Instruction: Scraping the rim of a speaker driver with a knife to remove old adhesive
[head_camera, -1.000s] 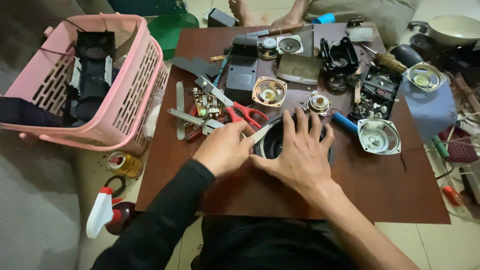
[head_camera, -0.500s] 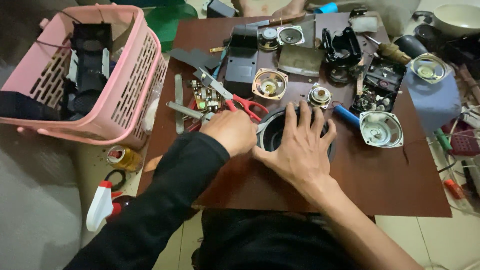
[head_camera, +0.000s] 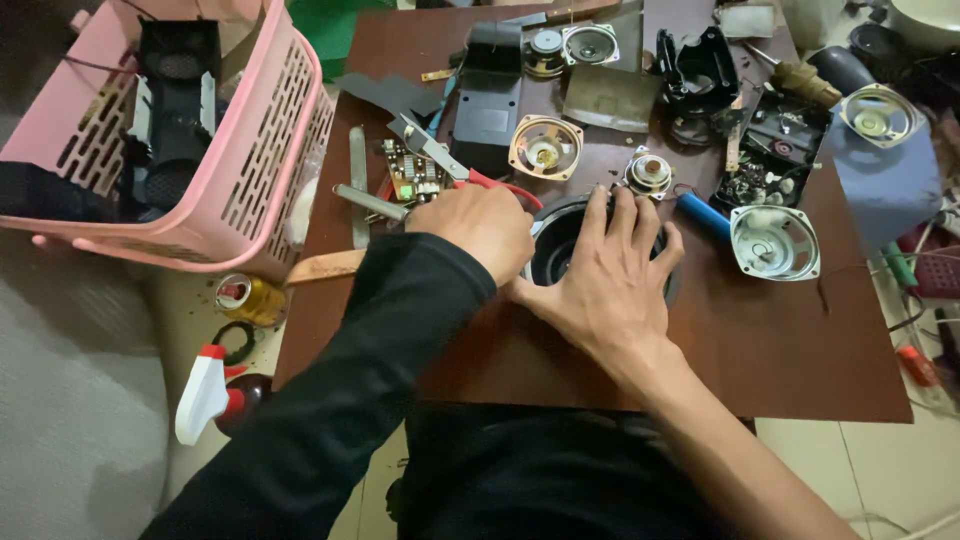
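Note:
A round black speaker lies on the brown table, near its middle. My right hand rests flat on top of it, fingers spread, and hides most of it. My left hand, in a black sleeve, is curled at the speaker's left rim. It lies over the handles of the red-handled scissors, whose blades point up and left. Whether its fingers grip the handles is hidden.
Small speakers, a metal speaker frame, a circuit board, a blue-handled tool and black housings crowd the table's far half. A pink basket of black parts hangs over the left edge. On the floor below stand a spray bottle and a can.
My left hand has moved away from me, from the speaker's near-left side up onto the scissors' red handles. My right hand stays on the speaker.

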